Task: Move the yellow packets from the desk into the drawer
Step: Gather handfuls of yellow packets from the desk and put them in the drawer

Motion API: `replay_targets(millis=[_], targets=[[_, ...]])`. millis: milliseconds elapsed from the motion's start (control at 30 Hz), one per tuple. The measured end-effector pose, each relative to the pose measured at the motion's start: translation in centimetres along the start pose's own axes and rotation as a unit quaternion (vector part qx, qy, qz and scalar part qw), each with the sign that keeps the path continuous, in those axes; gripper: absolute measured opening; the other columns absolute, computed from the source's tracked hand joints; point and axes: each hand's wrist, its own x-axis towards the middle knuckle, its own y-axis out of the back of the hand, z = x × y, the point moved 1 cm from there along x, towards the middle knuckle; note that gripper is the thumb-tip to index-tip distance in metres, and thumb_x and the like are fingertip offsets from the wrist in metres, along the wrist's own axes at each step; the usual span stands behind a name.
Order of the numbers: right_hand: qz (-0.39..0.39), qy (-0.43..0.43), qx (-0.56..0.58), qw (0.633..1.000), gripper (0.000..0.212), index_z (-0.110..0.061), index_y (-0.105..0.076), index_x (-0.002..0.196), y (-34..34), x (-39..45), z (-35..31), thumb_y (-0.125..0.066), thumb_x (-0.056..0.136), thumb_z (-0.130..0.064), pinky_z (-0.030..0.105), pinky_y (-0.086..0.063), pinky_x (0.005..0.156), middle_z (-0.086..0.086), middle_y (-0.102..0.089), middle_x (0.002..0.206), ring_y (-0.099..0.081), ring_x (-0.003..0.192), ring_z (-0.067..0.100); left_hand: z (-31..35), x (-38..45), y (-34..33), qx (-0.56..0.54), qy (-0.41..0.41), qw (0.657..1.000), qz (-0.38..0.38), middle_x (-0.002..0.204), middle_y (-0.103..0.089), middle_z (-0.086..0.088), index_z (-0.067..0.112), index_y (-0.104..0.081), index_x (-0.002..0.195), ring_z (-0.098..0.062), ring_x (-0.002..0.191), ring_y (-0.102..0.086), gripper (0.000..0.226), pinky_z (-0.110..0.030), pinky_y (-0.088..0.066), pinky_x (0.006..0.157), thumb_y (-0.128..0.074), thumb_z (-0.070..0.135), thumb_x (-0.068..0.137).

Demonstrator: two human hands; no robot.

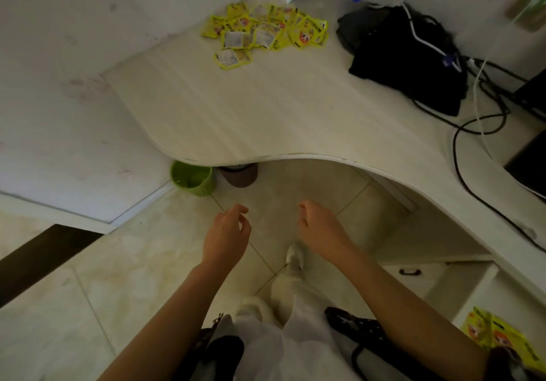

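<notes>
Yellow packets in drawer already lie at the near right, below the desk edge, in what looks like the open drawer, its walls largely out of view; nearer the middle, a person's left hand and right hand hang in the air short of the desk's curved front edge, both empty, fingers loosely curled and half open, touching nothing; beyond them, far back on the desk toward its corner, the heap of yellow packets waits, overlapping and scattered, with a black bag and cables just to the heap's right; the next trip, by this reading, calls for a long reach across the desk, both hands sweeping the loose packets together from the heap's outer edges, keeping clear of the cables, then gripping the stack flat so none slip on the carry back.
</notes>
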Motion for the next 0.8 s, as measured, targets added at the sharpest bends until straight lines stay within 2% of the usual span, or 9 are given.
replay_targets(millis=[167,267,467,800], targets=[[-0.003,0.020,-0.012,1.000,0.039,-0.010,-0.045,0.134,3.1,6.5,-1.3,-0.039,0.097,-0.020,0.035,-0.046,0.094,0.010,-0.058,0.129,-0.056,0.115,0.026,1.7,6.4,1.0,-0.002,0.008,1.000,0.010,0.108,-0.065,0.000,0.018,-0.060,0.116,-0.019,0.102,-0.059,0.025,-0.028,-0.046,0.081,-0.051,0.021,0.093],[-0.004,0.033,-0.013,0.999,0.032,-0.011,-0.050,0.125,5.1,10.5,-1.8,-0.040,0.097,-0.020,0.035,-0.048,0.088,0.011,-0.061,0.121,-0.058,0.107,0.026,2.8,10.4,1.7,-0.020,0.016,0.999,0.020,0.105,-0.066,-0.002,0.017,-0.061,0.113,-0.020,0.100,-0.060,0.022,-0.031,-0.049,0.080,-0.052,0.020,0.093],[-0.029,0.068,-0.037,0.997,0.036,-0.013,-0.044,0.133,8.5,17.8,-3.1,-0.040,0.098,-0.021,0.034,-0.047,0.094,0.007,-0.055,0.130,-0.055,0.115,0.023,5.0,17.2,2.5,-0.026,0.021,0.999,0.027,0.101,-0.067,0.001,0.016,-0.061,0.113,-0.016,0.097,-0.060,0.022,-0.032,-0.050,0.083,-0.052,0.018,0.093],[-0.033,0.052,-0.033,0.998,0.036,-0.013,-0.043,0.134,12.2,27.9,-4.5,-0.039,0.099,-0.022,0.036,-0.048,0.094,0.008,-0.054,0.130,-0.055,0.113,0.023,6.0,28.4,4.2,-0.004,0.004,1.000,-0.002,0.103,-0.066,-0.001,0.016,-0.063,0.109,-0.019,0.100,-0.059,0.021,-0.035,-0.050,0.085,-0.051,0.018,0.093]])
